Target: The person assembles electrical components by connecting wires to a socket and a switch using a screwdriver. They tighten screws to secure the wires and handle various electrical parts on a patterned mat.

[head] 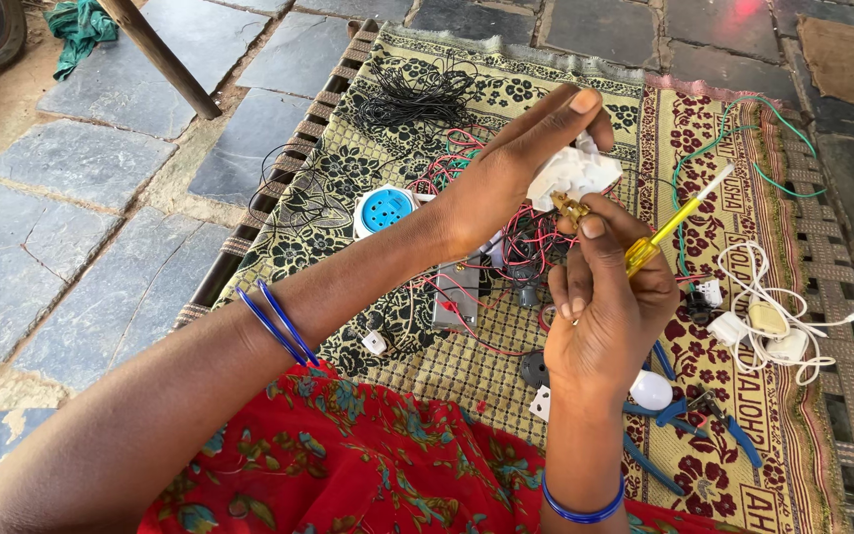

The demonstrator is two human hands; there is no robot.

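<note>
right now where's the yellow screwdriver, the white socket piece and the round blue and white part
yellow screwdriver (649, 244): head view, on its yellow handle above the right hand
white socket piece (575, 173): head view, on its white body under the left hand's fingers
round blue and white part (385, 210): head view, on its blue face

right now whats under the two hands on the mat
Under the left hand and right hand lie tangled red wires, a grey box and a black round part on the mat. The hands cover part of the tangle.

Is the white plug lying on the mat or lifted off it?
Lifted: the left hand holds the white plug above the mat.
</note>
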